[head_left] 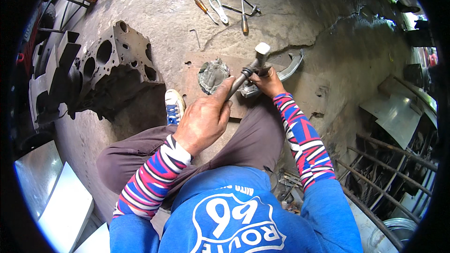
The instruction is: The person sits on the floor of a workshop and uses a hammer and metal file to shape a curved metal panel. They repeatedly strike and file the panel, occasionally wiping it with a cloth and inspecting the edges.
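Note:
My left hand is closed round the handle of a hammer, whose pale, worn head points up and away to the right. Just behind the hammer, my right hand grips a curved silver metal part; the hammer hides some of its fingers. The metal part lies over a flat brown board on the floor between my legs. A crumpled grey rag rests on the board left of the hammer.
Beyond the board lie an orange-handled screwdriver, pliers, another screwdriver and a small hex key. A rusty engine block stands at the left. Metal sheets and a bar grille are at the right.

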Demonstrator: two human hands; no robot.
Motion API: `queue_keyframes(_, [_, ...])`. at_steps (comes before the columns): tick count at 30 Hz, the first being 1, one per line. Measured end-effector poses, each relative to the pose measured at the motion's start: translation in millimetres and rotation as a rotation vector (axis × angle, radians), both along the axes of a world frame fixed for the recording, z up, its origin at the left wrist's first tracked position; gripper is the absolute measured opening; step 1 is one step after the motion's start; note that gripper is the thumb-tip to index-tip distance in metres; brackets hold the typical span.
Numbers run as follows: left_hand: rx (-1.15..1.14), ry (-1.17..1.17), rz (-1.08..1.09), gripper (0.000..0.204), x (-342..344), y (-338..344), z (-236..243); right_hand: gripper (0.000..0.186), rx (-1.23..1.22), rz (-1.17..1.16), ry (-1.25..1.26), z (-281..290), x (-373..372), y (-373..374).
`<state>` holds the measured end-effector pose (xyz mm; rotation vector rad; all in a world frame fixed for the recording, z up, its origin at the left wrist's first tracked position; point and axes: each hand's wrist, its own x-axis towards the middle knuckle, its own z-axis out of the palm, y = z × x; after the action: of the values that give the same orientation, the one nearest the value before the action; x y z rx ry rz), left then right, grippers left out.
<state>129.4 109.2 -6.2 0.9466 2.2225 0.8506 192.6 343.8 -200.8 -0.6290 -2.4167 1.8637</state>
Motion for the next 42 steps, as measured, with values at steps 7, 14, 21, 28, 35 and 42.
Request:
queue_keyframes(7, [0.390, 0.048, 0.099, 0.060, 14.3, -6.5, -6.9, 0.029, 0.074, 0.032, 0.053, 9.6, 9.7, -1.2])
queue_keyframes(14, [-0.003, 0.022, -0.076, 0.056, -2.3, 5.5, -1.9, 0.019, 0.083, 0.036, 0.108, -6.7, 4.7, 0.7])
queue_keyframes(21, [0.362, 0.125, 0.027, 0.058, 13.3, 9.7, 4.8, 0.041, 0.309, 0.064, 0.278, -24.2, 1.9, -0.1])
queue_keyframes(28, [0.034, 0.077, 0.049, 0.062, 8.5, -1.3, 17.5, 0.042, 0.413, 0.047, 0.157, -21.7, 0.0, -2.3])
queue_keyframes(35, [0.486, 0.300, 0.025, 0.067, 20.5, 13.5, 15.7, 0.039, 0.253, 0.018, 0.401, -13.3, -6.4, -2.5])
queue_keyframes(42, [0.254, 0.135, 0.128, 0.064, 15.4, 1.4, 7.8, 0.038, 0.352, 0.056, 0.146, -2.3, -4.7, -1.5])
